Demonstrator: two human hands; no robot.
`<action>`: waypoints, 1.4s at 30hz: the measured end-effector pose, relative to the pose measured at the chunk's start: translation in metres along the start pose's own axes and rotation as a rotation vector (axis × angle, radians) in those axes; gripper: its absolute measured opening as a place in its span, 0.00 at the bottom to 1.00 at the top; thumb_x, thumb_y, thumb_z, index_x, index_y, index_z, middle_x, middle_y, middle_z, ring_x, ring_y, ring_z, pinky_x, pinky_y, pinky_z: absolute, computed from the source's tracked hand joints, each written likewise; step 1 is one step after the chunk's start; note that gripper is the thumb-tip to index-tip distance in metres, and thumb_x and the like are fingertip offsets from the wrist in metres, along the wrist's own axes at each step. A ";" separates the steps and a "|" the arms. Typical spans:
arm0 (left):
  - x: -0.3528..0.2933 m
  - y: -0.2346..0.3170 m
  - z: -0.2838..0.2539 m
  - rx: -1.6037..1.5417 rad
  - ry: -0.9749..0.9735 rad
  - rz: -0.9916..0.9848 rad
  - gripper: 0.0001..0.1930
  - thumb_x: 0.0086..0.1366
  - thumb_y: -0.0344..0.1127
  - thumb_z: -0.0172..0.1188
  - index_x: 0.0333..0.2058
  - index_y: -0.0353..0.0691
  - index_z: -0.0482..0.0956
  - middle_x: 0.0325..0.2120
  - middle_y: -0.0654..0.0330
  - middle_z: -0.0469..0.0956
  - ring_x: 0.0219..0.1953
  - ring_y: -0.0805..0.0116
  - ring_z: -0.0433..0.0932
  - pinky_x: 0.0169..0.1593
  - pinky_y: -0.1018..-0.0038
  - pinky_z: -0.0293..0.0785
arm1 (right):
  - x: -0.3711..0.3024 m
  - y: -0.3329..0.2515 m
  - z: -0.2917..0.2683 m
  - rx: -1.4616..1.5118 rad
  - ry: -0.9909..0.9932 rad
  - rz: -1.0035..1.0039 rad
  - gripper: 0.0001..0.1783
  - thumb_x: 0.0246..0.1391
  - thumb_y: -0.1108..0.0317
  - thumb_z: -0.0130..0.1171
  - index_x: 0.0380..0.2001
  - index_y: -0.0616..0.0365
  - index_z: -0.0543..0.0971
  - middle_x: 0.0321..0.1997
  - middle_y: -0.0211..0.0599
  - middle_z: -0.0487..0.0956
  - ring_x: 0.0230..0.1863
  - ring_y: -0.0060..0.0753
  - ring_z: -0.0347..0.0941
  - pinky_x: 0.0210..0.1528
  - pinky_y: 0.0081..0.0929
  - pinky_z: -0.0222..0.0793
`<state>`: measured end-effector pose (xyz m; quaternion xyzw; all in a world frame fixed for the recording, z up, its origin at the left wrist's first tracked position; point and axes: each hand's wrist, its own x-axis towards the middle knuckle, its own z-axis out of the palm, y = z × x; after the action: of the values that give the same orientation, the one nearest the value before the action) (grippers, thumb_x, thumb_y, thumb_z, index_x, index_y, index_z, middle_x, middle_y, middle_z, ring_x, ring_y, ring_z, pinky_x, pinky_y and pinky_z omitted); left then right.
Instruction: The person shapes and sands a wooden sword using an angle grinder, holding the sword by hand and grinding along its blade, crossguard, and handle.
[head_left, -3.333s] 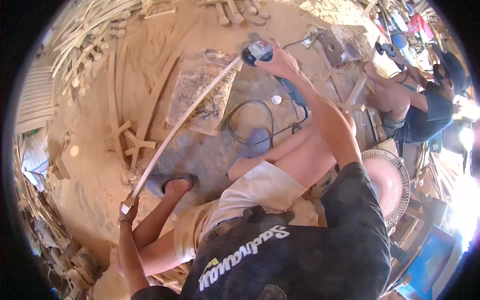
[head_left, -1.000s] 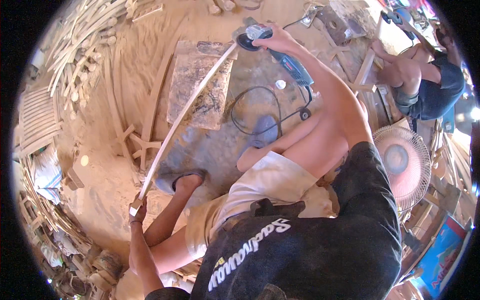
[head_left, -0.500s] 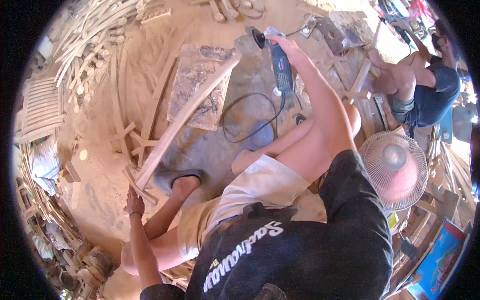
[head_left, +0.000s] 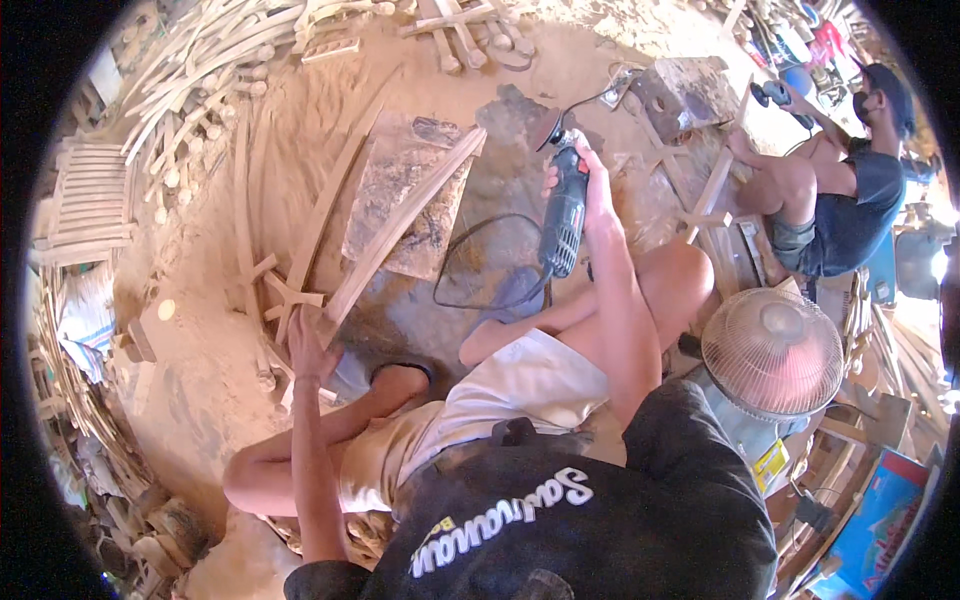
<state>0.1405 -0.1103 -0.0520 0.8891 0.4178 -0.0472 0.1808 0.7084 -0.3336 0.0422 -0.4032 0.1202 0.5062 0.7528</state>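
My right hand (head_left: pixel 588 172) grips an angle grinder (head_left: pixel 566 225), its body pointing away from me and its dark round disc (head_left: pixel 551 130) at the far end. The disc is apart from the wood. My left hand (head_left: pixel 308 345) is closed around the near end of a long, pale wooden post (head_left: pixel 408 215); the hand hides part of that end. The post slants away to the right, its far part over a worn flat board (head_left: pixel 385 170) on the ground. From the grinder a dark cord (head_left: pixel 447 262) loops across the floor.
Branched wooden pieces (head_left: pixel 290 293) lie beside my left hand. Wooden sticks (head_left: pixel 200 85) are heaped at the far left. A fan (head_left: pixel 772 352) stands on my right. Beyond it sits another person (head_left: pixel 850 200) with a power tool (head_left: pixel 770 94). My bare legs flank the work.
My left hand has moved forward and right at the post's near end, and the crosspiece there has turned. The grinder has come back toward me, away from the post's far tip.
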 end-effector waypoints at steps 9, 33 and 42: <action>0.056 -0.001 0.063 0.057 0.228 -0.148 0.26 0.54 0.50 0.76 0.47 0.41 0.84 0.37 0.48 0.87 0.42 0.42 0.86 0.46 0.48 0.81 | -0.016 0.051 0.019 -0.025 -0.018 0.112 0.26 0.63 0.39 0.65 0.40 0.52 0.75 0.29 0.39 0.80 0.25 0.40 0.79 0.30 0.44 0.80; 0.056 0.031 0.066 0.013 0.329 -0.163 0.17 0.50 0.41 0.75 0.32 0.45 0.75 0.29 0.54 0.83 0.35 0.42 0.84 0.38 0.48 0.76 | 0.020 0.062 0.039 0.072 -0.097 0.190 0.28 0.64 0.38 0.62 0.39 0.55 0.72 0.31 0.41 0.77 0.28 0.38 0.77 0.33 0.40 0.77; 0.011 0.009 0.098 0.035 0.248 -0.285 0.19 0.55 0.42 0.78 0.39 0.44 0.77 0.36 0.53 0.84 0.40 0.40 0.84 0.42 0.48 0.80 | -0.017 0.159 0.043 0.039 -0.118 0.229 0.32 0.62 0.36 0.62 0.34 0.59 0.72 0.31 0.42 0.76 0.31 0.40 0.77 0.35 0.42 0.77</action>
<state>0.1609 -0.1429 -0.1435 0.8230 0.5576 0.0305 0.1042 0.5541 -0.2879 0.0033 -0.3417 0.1306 0.6093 0.7035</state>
